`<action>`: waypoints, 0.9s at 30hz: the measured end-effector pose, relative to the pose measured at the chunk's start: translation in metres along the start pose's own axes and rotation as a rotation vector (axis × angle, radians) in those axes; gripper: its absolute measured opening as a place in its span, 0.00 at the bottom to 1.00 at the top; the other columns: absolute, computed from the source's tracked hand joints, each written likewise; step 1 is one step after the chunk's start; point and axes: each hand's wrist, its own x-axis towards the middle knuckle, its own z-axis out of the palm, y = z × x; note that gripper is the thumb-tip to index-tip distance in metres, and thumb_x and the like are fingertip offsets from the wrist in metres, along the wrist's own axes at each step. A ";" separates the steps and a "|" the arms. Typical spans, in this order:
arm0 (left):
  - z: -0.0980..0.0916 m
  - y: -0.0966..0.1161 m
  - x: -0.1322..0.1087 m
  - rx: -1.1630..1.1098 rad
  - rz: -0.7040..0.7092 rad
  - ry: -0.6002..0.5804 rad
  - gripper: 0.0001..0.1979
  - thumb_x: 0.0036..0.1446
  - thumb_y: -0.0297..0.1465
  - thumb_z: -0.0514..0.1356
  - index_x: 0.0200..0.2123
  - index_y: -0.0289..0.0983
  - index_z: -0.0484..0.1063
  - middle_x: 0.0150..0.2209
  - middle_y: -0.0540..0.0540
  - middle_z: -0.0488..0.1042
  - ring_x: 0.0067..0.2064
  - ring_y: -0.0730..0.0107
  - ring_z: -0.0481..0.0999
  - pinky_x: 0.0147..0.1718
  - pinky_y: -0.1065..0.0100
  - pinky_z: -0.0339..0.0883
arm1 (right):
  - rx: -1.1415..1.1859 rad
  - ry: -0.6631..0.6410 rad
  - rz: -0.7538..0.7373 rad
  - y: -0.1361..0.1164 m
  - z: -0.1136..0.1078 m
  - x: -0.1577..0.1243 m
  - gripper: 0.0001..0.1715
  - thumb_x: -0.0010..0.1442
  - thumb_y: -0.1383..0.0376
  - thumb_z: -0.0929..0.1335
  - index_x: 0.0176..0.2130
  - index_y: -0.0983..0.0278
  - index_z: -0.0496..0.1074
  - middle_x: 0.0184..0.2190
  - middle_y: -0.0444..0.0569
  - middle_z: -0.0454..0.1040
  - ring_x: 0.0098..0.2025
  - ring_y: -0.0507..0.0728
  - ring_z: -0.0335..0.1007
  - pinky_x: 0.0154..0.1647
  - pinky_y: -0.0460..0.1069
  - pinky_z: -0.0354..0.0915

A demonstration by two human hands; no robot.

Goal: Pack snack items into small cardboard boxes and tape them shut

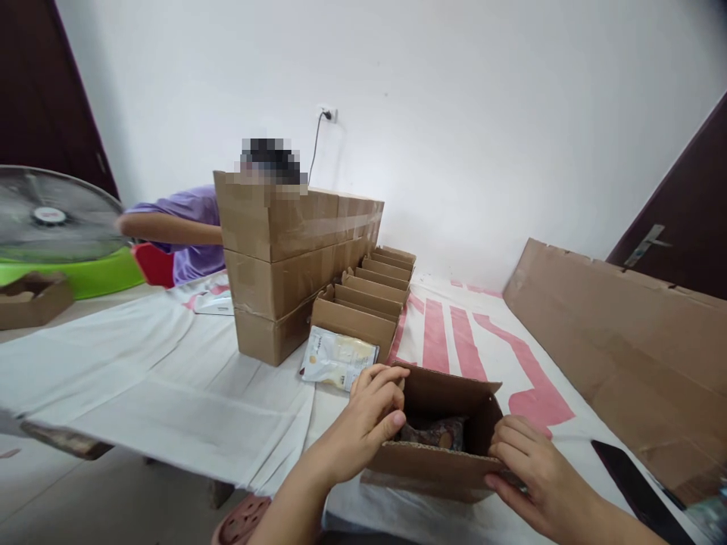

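An open cardboard box point(432, 471) sits in front of me near the table's edge, between my two hands. My left hand point(378, 409) grips its left side, fingers curled over the rim and thumb inside. At the right end, my right hand point(525, 462) holds the box wall, fingertips over the rim. Inside lies a dark patterned packet point(436, 434), partly hidden by the front wall. A white and yellow pouch point(338, 359) rests just beyond my left hand, leaning against a row of open cardboard boxes point(359, 322).
Closed boxes point(304, 227) are stacked left of the open row. A person in a purple shirt point(196, 257) sits behind them. A cardboard sheet point(619, 341) stands along the right, near a black phone-like object point(636, 488). A fan point(51, 216) is at far left.
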 end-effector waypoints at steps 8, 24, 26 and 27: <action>-0.008 -0.013 -0.004 -0.103 -0.022 0.066 0.23 0.52 0.53 0.61 0.37 0.41 0.64 0.63 0.39 0.59 0.65 0.51 0.55 0.62 0.50 0.51 | -0.014 0.043 -0.001 0.002 0.003 0.002 0.07 0.63 0.69 0.64 0.31 0.63 0.64 0.29 0.48 0.68 0.33 0.56 0.63 0.32 0.51 0.62; -0.010 -0.014 -0.004 -0.216 -0.127 0.055 0.18 0.53 0.44 0.65 0.38 0.42 0.62 0.66 0.39 0.54 0.67 0.53 0.55 0.62 0.52 0.51 | -0.043 0.017 -0.063 0.005 -0.005 0.004 0.04 0.62 0.68 0.65 0.40 0.64 0.69 0.34 0.51 0.73 0.38 0.59 0.69 0.41 0.56 0.67; -0.009 -0.017 -0.004 -0.193 -0.140 0.101 0.15 0.54 0.40 0.65 0.36 0.41 0.61 0.65 0.39 0.56 0.66 0.53 0.56 0.62 0.52 0.52 | -0.087 -0.002 -0.074 0.011 -0.010 0.003 0.08 0.63 0.63 0.67 0.42 0.64 0.69 0.32 0.51 0.74 0.37 0.60 0.69 0.40 0.56 0.67; -0.010 -0.018 -0.004 -0.177 -0.147 0.123 0.14 0.54 0.38 0.64 0.35 0.41 0.61 0.65 0.39 0.58 0.66 0.53 0.57 0.61 0.52 0.52 | -0.103 -0.003 -0.076 0.014 -0.013 0.002 0.11 0.63 0.60 0.67 0.42 0.65 0.70 0.32 0.51 0.74 0.36 0.60 0.69 0.39 0.56 0.67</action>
